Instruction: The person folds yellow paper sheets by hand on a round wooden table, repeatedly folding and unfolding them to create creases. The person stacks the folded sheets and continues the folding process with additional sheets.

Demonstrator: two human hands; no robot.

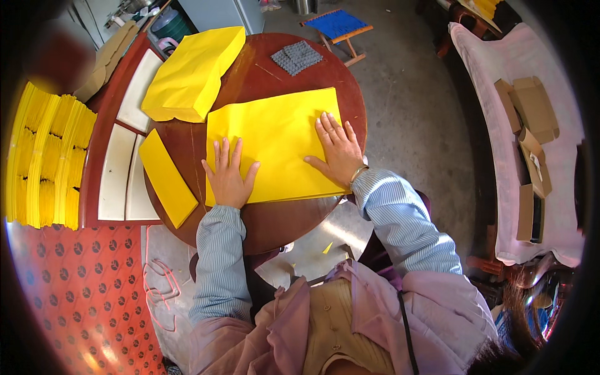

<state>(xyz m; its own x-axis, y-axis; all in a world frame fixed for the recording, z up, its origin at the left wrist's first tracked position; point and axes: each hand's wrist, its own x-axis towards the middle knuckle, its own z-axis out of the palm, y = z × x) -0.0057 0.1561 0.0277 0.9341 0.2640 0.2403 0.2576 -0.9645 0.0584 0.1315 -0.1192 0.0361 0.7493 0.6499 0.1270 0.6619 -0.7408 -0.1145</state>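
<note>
A wide stack of yellow paper sheets (pixel 269 147) lies on the round brown table (pixel 275 232), its near edge showing thin layers. My left hand (pixel 230 176) rests flat on the lower left part of the sheets, fingers spread. Over by the right edge, my right hand (pixel 338 149) presses flat too, thumb apart from the fingers. A thick block of yellow paper (pixel 194 72) sits behind and to the left. Left of my left hand lies a narrow folded yellow strip (pixel 167 178).
A grey textured pad (pixel 296 57) lies at the table's far side. Tall stacks of yellow paper (pixel 47 156) stand far left. Beyond the table is a blue folding stool (pixel 337 25). Open cardboard boxes (pixel 531 112) lie on a cloth-covered bench (pixel 494 81) at right.
</note>
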